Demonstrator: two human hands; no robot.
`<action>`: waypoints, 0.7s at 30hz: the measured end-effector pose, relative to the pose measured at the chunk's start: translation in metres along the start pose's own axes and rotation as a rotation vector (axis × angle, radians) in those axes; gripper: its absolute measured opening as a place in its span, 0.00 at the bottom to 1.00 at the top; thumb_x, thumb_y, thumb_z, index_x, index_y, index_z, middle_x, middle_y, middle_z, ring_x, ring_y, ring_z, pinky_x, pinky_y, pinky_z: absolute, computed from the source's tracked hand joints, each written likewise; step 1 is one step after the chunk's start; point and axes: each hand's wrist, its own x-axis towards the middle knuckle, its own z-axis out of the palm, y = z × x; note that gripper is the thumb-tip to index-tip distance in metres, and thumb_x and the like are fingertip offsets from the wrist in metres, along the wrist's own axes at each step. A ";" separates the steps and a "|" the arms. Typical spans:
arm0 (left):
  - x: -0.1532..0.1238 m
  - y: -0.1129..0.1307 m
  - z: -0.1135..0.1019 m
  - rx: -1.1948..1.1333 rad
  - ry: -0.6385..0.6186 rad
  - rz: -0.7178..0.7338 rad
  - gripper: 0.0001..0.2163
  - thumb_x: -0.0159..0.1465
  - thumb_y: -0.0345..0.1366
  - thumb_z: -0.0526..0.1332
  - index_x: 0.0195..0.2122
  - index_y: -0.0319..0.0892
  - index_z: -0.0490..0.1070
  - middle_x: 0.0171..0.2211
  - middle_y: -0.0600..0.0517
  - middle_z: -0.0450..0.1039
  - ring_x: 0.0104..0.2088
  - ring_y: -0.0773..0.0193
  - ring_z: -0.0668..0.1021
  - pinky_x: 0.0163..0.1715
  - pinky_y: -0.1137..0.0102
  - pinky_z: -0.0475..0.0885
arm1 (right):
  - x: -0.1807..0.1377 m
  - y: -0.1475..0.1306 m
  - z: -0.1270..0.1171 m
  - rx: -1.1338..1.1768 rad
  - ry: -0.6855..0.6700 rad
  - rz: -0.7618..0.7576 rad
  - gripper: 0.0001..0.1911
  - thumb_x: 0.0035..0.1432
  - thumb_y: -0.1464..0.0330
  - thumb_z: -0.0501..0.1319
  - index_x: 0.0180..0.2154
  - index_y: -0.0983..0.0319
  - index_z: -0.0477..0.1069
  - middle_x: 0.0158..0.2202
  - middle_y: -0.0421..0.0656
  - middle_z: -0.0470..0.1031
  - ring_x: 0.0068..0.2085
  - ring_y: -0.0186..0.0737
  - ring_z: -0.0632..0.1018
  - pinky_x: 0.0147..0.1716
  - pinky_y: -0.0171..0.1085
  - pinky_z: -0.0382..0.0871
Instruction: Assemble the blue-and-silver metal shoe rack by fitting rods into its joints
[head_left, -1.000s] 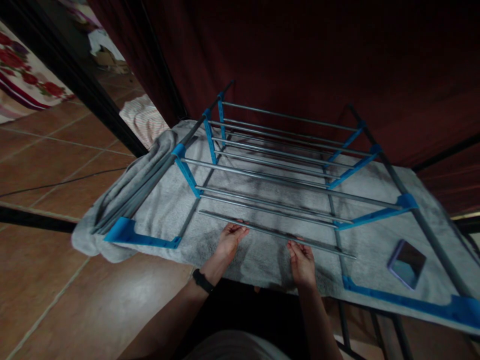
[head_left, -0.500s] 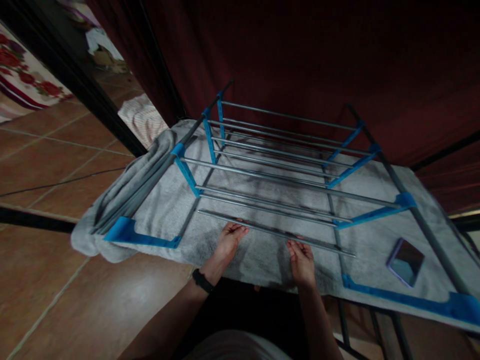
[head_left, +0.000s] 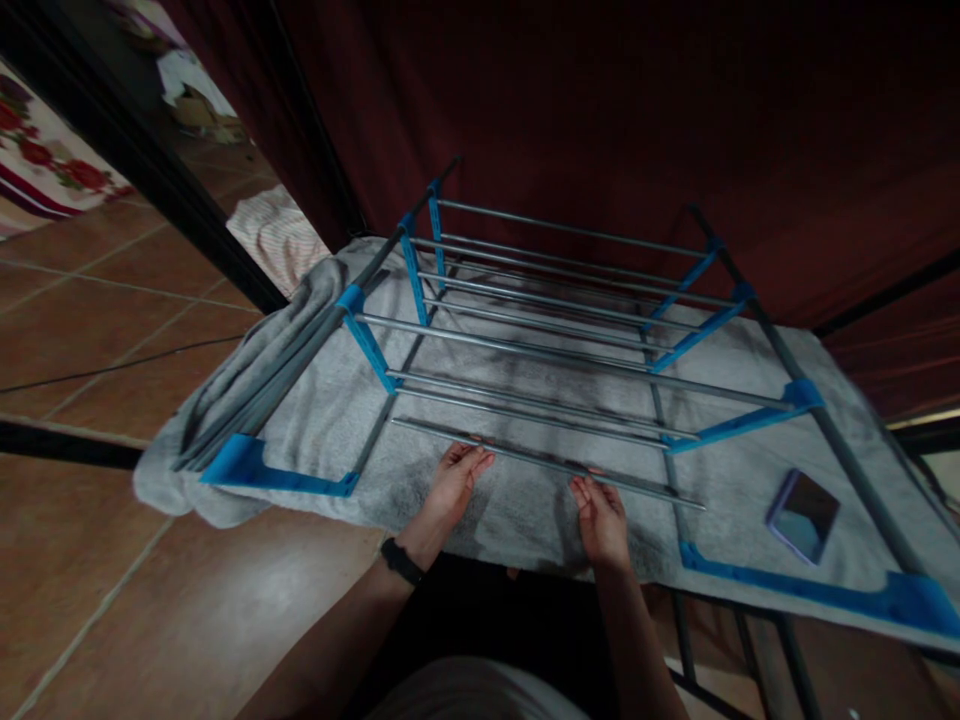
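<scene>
Head view: notice a thin metal rod [head_left: 534, 459] at the near side of the blue-and-grey rack [head_left: 525, 349], lying nearly parallel to the crossbars of this rack and apart from them. With the left end just beside the lower left tube of the rack; with the right end crossing over the lower right tube, by appearance (touching it or a little above, impossible to tell).

Left hand [head_left: 452, 488], in front of the rack: pinching the rod between thumb and fingers, left of its middle, with a dark band [head_left: 403, 561] on the wrist. Right hand [head_left: 602, 515], also in front of the rack: pinching the rod with the fingertips, right of its middle.

Judging from the thin, shiny look: probably light, stiff and not fragile. Possibly hollow, but not visible from here. Perhaps somewhat slippery, and likely to roll in a loose pinch, so better to press firmly. Good to hold at two points on both sides of the middle, as here, for keeping level. Beware of the long free ends, easily knocked against the rack.

Under the rack, see a soft grey blanket [head_left: 525, 525]; inside its right side frame, a phone [head_left: 804, 516]; behind it, a dark red curtain [head_left: 585, 110].
</scene>
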 end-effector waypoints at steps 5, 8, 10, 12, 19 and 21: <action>0.000 0.000 0.001 0.021 -0.012 0.016 0.17 0.47 0.34 0.84 0.32 0.43 0.79 0.36 0.52 0.84 0.40 0.62 0.85 0.55 0.62 0.80 | 0.000 0.001 0.002 -0.019 -0.007 -0.006 0.21 0.44 0.55 0.85 0.38 0.50 0.82 0.34 0.34 0.81 0.40 0.39 0.83 0.47 0.42 0.85; 0.002 0.001 0.001 0.034 -0.009 0.018 0.16 0.49 0.33 0.83 0.34 0.43 0.79 0.37 0.52 0.84 0.42 0.61 0.86 0.55 0.61 0.80 | 0.001 0.002 0.003 -0.020 -0.009 0.004 0.21 0.44 0.54 0.85 0.37 0.50 0.81 0.34 0.35 0.82 0.41 0.39 0.83 0.48 0.42 0.85; 0.003 0.001 0.001 0.041 -0.015 0.016 0.16 0.49 0.33 0.84 0.34 0.44 0.79 0.36 0.53 0.84 0.43 0.61 0.86 0.56 0.61 0.80 | 0.001 0.001 0.004 -0.010 -0.009 0.011 0.22 0.42 0.54 0.85 0.37 0.50 0.81 0.35 0.36 0.82 0.41 0.39 0.83 0.48 0.41 0.85; 0.004 0.001 0.000 0.048 -0.019 0.018 0.17 0.48 0.34 0.84 0.32 0.44 0.78 0.35 0.54 0.84 0.42 0.62 0.86 0.56 0.61 0.81 | 0.001 0.001 0.006 -0.007 -0.013 0.001 0.23 0.41 0.55 0.85 0.38 0.49 0.81 0.35 0.36 0.82 0.41 0.39 0.83 0.47 0.41 0.85; 0.009 0.000 -0.001 0.070 0.007 0.021 0.17 0.47 0.34 0.85 0.29 0.44 0.77 0.31 0.55 0.83 0.38 0.63 0.86 0.54 0.62 0.83 | -0.001 -0.002 0.011 0.001 -0.017 -0.016 0.21 0.42 0.57 0.83 0.37 0.49 0.79 0.38 0.37 0.82 0.41 0.41 0.83 0.44 0.43 0.86; 0.010 0.000 -0.001 0.069 0.007 0.014 0.17 0.47 0.33 0.85 0.29 0.44 0.77 0.31 0.55 0.83 0.38 0.63 0.86 0.54 0.63 0.83 | -0.001 -0.002 0.011 0.006 -0.009 -0.011 0.21 0.42 0.57 0.83 0.37 0.49 0.79 0.37 0.36 0.83 0.40 0.40 0.83 0.44 0.43 0.86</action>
